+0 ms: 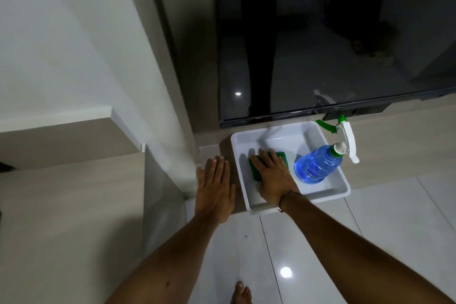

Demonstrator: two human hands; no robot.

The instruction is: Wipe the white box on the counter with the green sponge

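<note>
A pale wood-look counter (pixel 394 145) runs low along the wall under a big dark screen (pixel 320 32), with glossy white floor tiles in front of it. I'll take the white box (pixel 328 194) as my landmark: it sits on the counter just below the screen's lower left corner, its front corner reaching the counter's edge.

Inside the box, on its left half, the right hand (pixel 270 175) lies flat with fingers spread, palm down on the green sponge (pixel 256 165), pressing rather than clenching it. That flat pressure looks meant to keep the sponge's whole face on the box floor while it scrubs. The sponge's long axis seems to run from the box's near left toward its far right, though the hand hides most of it.

Just left of the box, the left hand (pixel 214 187) rests open and flat on the counter, gripping nothing; I judge it is bracing the person's lean, not steadying the box, since I cannot see it touching the wall.

In the box's right half stands a blue spray bottle (pixel 318 164), tilted away, its white trigger head over the far right rim. It blocks that half from wiping.
</note>
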